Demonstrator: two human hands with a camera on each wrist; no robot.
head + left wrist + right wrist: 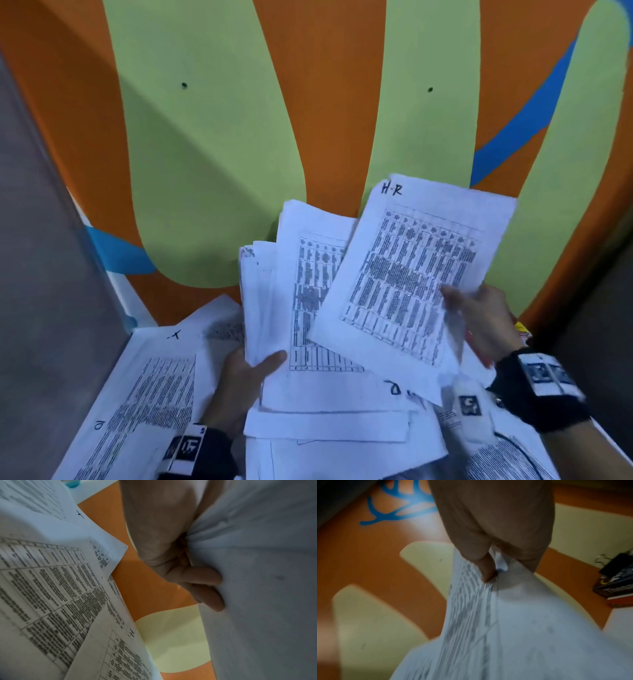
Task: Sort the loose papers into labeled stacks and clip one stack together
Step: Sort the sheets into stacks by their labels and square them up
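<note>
My left hand (250,371) grips the lower left corner of a thick bundle of printed sheets (301,298), thumb on top; in the left wrist view its fingers (202,577) curl under the bundle's blank back (265,588). My right hand (479,322) pinches the right edge of a single sheet marked "H-R" (411,270), held tilted above the bundle. The right wrist view shows the thumb (484,568) pressed on that sheet (488,628). More printed pages (144,394) lie flat at the lower left, and others (342,435) lie under the bundle.
The surface (212,154) is orange with pale green and blue shapes. A grey wall or panel (41,240) rises at the left. A dark printed box (616,586) sits at the right, beside the papers. A white marked tube (469,407) lies near my right wrist.
</note>
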